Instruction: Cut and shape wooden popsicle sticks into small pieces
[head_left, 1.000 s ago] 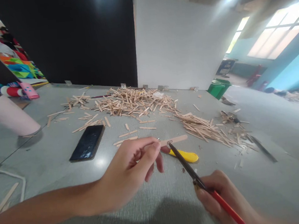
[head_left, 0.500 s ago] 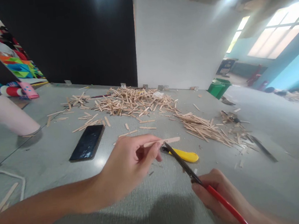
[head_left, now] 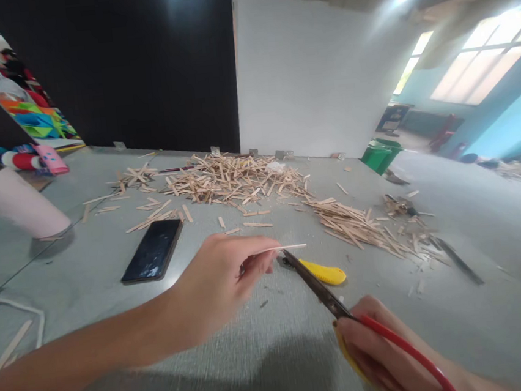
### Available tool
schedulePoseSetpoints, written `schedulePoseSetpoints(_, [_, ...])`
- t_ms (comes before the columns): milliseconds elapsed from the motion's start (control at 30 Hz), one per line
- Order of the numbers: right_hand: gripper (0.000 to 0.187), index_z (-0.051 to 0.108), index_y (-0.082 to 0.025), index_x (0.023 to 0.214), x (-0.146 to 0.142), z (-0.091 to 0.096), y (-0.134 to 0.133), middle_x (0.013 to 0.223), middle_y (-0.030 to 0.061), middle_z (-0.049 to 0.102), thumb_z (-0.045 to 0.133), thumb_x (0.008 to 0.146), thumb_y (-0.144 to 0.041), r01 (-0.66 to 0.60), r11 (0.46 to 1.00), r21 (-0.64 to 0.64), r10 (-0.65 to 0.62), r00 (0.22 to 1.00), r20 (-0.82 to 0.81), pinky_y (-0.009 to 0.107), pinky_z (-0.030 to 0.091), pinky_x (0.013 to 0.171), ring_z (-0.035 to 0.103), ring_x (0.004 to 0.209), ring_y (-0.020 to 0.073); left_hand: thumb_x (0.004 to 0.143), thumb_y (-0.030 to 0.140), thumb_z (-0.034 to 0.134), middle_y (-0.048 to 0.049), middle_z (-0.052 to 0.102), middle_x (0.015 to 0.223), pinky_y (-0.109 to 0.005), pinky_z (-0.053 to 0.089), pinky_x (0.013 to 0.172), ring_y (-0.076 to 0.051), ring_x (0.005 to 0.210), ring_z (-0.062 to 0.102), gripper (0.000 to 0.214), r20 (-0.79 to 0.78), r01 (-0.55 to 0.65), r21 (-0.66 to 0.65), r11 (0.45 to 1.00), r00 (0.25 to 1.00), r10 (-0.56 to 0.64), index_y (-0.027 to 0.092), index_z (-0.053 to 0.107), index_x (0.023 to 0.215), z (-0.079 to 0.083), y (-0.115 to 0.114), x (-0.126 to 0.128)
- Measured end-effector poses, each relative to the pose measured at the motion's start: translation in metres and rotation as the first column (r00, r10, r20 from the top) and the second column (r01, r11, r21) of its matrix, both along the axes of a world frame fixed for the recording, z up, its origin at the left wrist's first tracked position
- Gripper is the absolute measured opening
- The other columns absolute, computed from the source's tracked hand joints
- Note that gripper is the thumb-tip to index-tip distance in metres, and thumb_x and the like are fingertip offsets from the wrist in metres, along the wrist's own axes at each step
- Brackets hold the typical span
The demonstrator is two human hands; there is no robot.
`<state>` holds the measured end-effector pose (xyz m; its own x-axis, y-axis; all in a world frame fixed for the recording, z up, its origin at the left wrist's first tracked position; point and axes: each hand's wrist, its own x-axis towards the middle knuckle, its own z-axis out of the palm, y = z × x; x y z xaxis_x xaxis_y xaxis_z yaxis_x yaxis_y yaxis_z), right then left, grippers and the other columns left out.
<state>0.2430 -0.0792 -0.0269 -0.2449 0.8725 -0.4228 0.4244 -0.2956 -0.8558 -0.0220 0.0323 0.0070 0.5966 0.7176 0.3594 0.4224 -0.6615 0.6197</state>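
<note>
My left hand pinches a thin wooden craft stick between thumb and fingers, and the stick's free end points right, almost edge-on to me. In my right hand is a pair of snips with dark blades, a red handle and some yellow beside my fingers. Their tip lies just below the stick by my left fingertips; whether it touches the wood I cannot tell. Behind the blades a yellow utility knife rests on the table.
A heap of craft sticks covers the table's back, with a second pile to the right. A phone and a pink bottle stand left. A dark metal blade lies right. Black and white panels rise behind.
The stick has turned from showing its flat face to nearly edge-on. The snips' tip has dropped slightly away from it, and the handles have spread, with yellow now showing below my right hand.
</note>
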Motion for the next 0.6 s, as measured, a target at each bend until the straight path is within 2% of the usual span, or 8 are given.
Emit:
schedulePoseSetpoints(100, [0.077,0.043,-0.026,0.058,-0.001,-0.002,-0.003,0.05,-0.0046,0.04,0.042,0.089,-0.096,0.024,1.0,-0.002,-0.024,0.999,-0.024,0.027,0.026,0.045,0.034,0.044,0.0093,0.108,0.029,0.053,0.0001,0.074,0.078,-0.022,0.04,0.054,-0.011,0.057,0.057,0.028,0.0,-0.005,-0.023,1.0,1.0,0.005,0.02,0.079,0.106,0.003,0.0,0.001])
schedulePoseSetpoints(267, [0.067,0.05,-0.025,0.087,0.002,-0.014,-0.009,0.06,-0.008,0.046,0.053,0.089,-0.092,0.097,0.994,0.043,-0.091,0.988,-0.123,0.025,0.023,0.044,0.031,0.048,0.0093,0.107,0.032,0.054,0.0009,0.072,0.073,-0.022,0.04,0.052,-0.011,0.054,0.056,0.03,0.025,-0.003,-0.091,0.996,1.0,0.005,0.02,0.08,0.099,0.01,-0.002,0.004])
schedulePoseSetpoints(367, [0.063,0.052,-0.023,0.097,0.003,-0.019,-0.013,0.066,-0.0073,0.049,0.058,0.092,-0.086,0.144,0.986,0.087,-0.133,0.984,-0.122,0.025,0.024,0.046,0.033,0.051,0.0098,0.106,0.033,0.055,0.0005,0.072,0.072,-0.022,0.039,0.05,-0.011,0.053,0.057,0.031,0.041,-0.013,-0.123,0.992,0.999,0.018,0.019,0.081,0.095,0.012,-0.003,0.005])
schedulePoseSetpoints(467, [0.062,0.052,-0.023,0.097,0.002,-0.019,-0.015,0.067,-0.0073,0.05,0.06,0.092,-0.084,0.159,0.982,0.098,-0.144,0.979,-0.143,0.025,0.026,0.047,0.034,0.052,0.0095,0.107,0.035,0.055,-0.0002,0.073,0.072,-0.021,0.04,0.049,-0.011,0.053,0.057,0.034,0.041,-0.01,-0.161,0.987,0.999,0.017,0.018,0.08,0.09,0.012,-0.003,0.006])
schedulePoseSetpoints(600, [0.062,0.05,-0.024,0.088,0.0,-0.02,-0.011,0.061,-0.0088,0.046,0.059,0.092,-0.085,0.152,0.987,0.051,-0.14,0.972,-0.191,0.024,0.024,0.045,0.032,0.048,0.009,0.108,0.038,0.054,-0.0009,0.074,0.074,-0.022,0.041,0.05,-0.01,0.053,0.057,0.039,0.041,-0.003,-0.199,0.98,0.999,0.011,0.017,0.079,0.087,0.009,-0.004,0.007])
